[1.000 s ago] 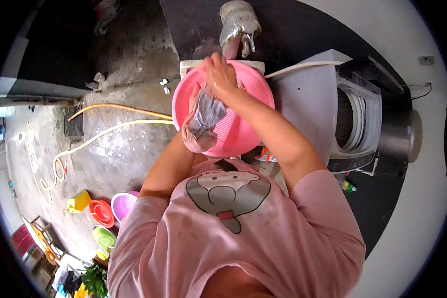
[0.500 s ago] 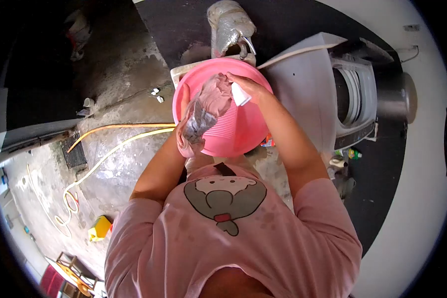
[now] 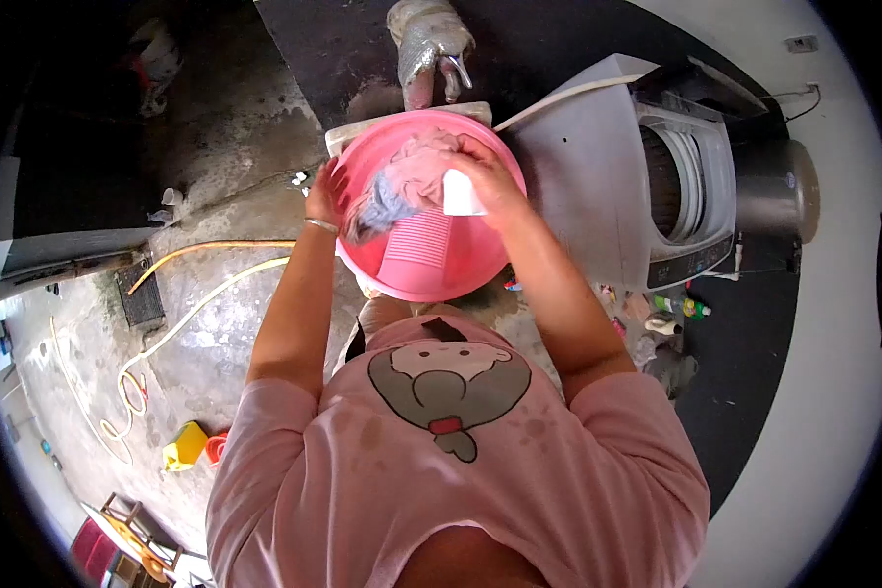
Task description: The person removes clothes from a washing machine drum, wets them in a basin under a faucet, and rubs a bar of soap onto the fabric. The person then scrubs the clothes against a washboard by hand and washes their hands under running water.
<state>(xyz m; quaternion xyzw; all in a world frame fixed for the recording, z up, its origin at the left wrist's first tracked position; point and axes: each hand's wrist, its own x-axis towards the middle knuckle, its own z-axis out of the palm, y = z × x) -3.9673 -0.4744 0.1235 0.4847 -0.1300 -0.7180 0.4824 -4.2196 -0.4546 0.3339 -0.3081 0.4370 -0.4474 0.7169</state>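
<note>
A pink basin (image 3: 421,286) with a ridged washboard (image 3: 416,250) inside is in front of me. My right hand (image 3: 492,181) is closed over its right half. It grips a bunched pink and grey garment (image 3: 423,167) and a white block-shaped object (image 3: 462,194) whose kind I cannot make out. The garment hangs over the basin, its grey end toward the left. At the basin's left rim is my left hand (image 3: 323,194), fingers stretched out and apart, holding nothing; whether it touches the rim is unclear.
A wrapped tap (image 3: 431,44) stands beyond the basin. To the right, a top-loading washing machine (image 3: 598,167) has its lid up. A yellow hose (image 3: 216,245) runs over the wet floor at left, near a yellow jug (image 3: 184,446). Bottles (image 3: 694,308) stand below the machine.
My left hand has come off the garment and moved left to the basin's rim. The garment's lower end has swung up over the basin. My right hand still grips the garment and white object.
</note>
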